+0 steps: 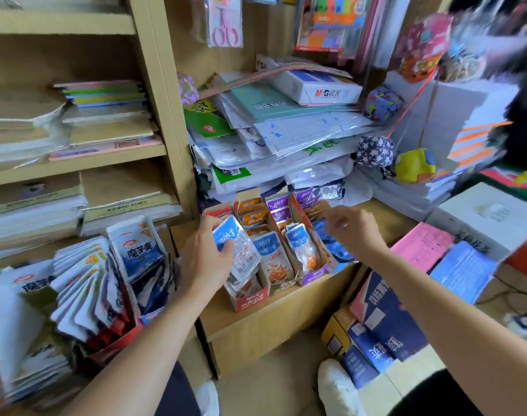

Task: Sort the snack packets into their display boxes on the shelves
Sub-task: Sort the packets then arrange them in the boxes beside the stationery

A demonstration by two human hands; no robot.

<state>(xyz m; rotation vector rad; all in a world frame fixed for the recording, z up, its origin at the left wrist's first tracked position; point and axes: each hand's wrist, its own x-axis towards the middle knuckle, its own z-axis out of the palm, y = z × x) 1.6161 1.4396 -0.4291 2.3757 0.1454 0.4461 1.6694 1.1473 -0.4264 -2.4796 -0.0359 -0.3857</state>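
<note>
- Far left, a red carton of fanned white-and-blue packets (85, 283) stands well apart from the work, with no hand on it.
- The left hand (206, 259) curls fingers and thumb round a blue-topped packet (241, 250), possibly with more stacked beneath it. It holds the packet over the red display box (250, 298) on the wooden shelf (286, 313). The packet's long axis slants from upper left down to lower right, roughly along the box's run.
- Just right of that grip, the brown display box (281, 288) holds upright packets with the same blue top, as does the purple display box (314, 276) beyond it. Judged from the matching colour, the held packet belongs one slot to the right, and the left hand is the nearer one for that.
- The right hand (350, 232) hovers above the dark blue packets (337, 250) in the end row. Its fingers are loosely curled and blurred, so whether it pinches anything cannot be told.
</note>
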